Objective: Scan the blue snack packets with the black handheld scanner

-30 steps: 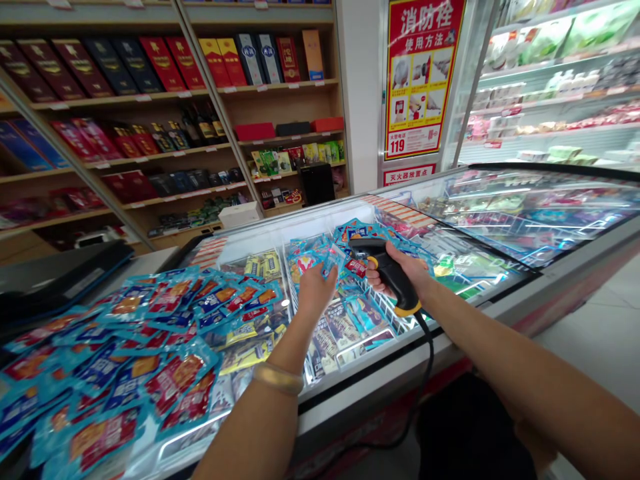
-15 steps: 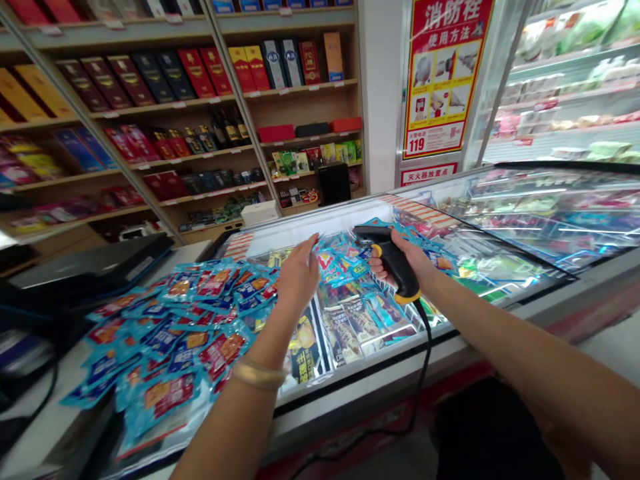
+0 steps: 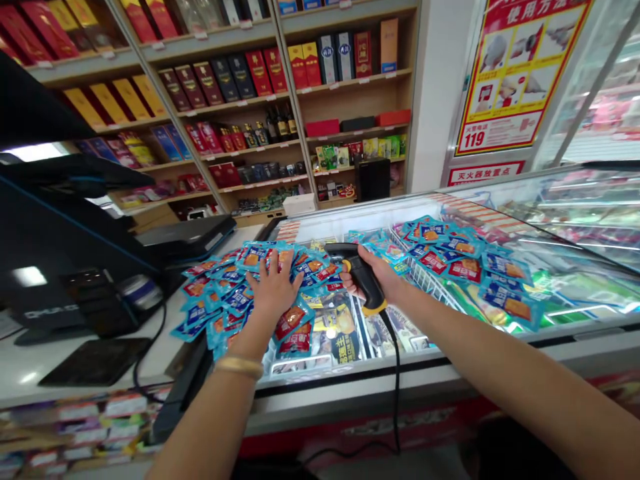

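Observation:
With fingers spread, my left hand (image 3: 274, 288) lies over a heap of small blue snack packets (image 3: 227, 287), some with red labels, on the glass top of the chest freezer. My right hand (image 3: 376, 273) is wrapped round the grip of a black and yellow barcode scanner (image 3: 366, 281), its head pointing left toward the heap. A black cord (image 3: 397, 380) hangs from the scanner's handle down the freezer's front. To the right of the scanner, a second group of similar packets (image 3: 465, 257) is spread on the glass.
A black checkout machine (image 3: 65, 253) stands at the left on the counter, with a dark flat pad (image 3: 95, 362) before it. Behind the freezer (image 3: 330, 387) are shelves (image 3: 350, 90) of boxes and bottles. A white box (image 3: 300, 203) sits at the freezer's far side.
My left hand has moved left and down onto the heap, fingers now spread. The scanner has shifted left in my right hand. The camera has turned left, showing more of the checkout machine.

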